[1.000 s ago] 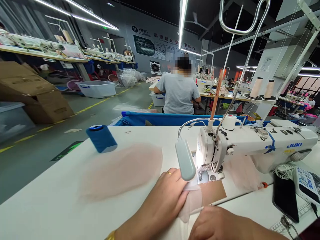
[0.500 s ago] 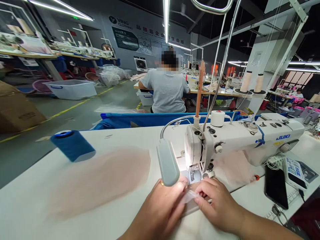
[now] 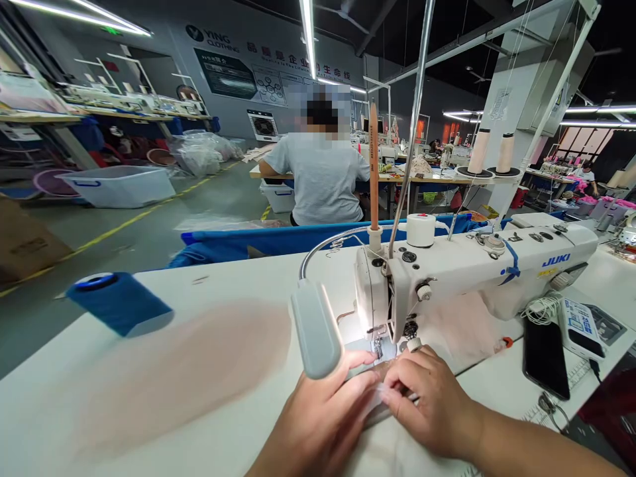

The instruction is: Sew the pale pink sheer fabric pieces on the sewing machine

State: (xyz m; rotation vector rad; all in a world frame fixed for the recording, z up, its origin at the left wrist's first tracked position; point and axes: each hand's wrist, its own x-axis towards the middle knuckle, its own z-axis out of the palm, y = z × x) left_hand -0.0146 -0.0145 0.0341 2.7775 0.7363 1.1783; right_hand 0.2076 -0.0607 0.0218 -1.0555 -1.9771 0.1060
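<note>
White cloth (image 3: 376,396) is pinched by the right hand (image 3: 428,401), fingers curled, before the sewing machine (image 3: 472,262); whether it is gripped by the flatter left hand (image 3: 330,407) cannot be told; bare table (image 3: 238,278) is seen along the far edge

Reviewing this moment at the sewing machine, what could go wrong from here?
The left hand has fingertips close to the presser foot, so a finger might get caught if stitching starts. The thin fabric pinched by the right hand could slip or pucker. The lamp head overlaps the left hand in view and might obscure it.
</note>
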